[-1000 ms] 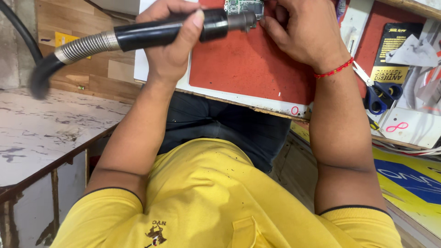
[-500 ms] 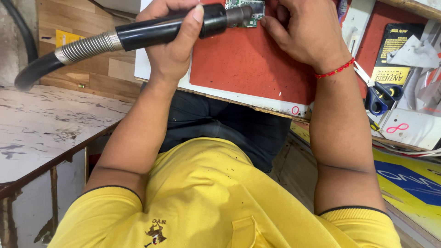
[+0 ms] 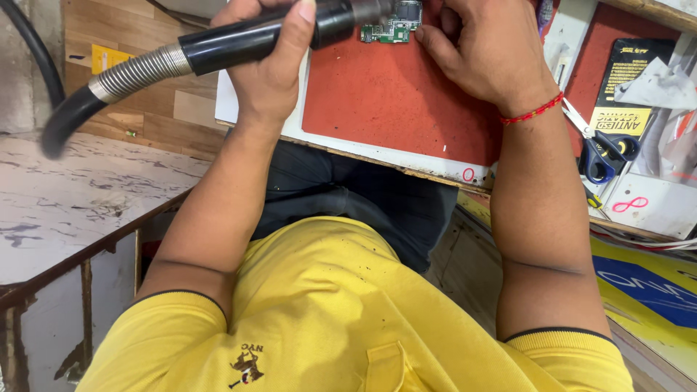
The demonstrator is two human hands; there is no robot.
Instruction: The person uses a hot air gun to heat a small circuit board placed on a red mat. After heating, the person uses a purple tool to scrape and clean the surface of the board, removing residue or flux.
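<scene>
Green circuit board (image 3: 394, 26): small, thin, likely light and fragile; best held by its edges. Lies on red rubber mat (image 3: 392, 94), right hand (image 3: 488, 54) fingers pinning it. Left hand (image 3: 272, 69) clamped round black hot-air wand (image 3: 254, 38).

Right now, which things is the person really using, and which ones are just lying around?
In use:
- black hot-air handpiece, gripped by the left hand
- small green circuit board, with the right hand resting beside it
- red work mat under the board

Lying about:
- blue-handled scissors
- black and yellow packet
- worn white table
</scene>
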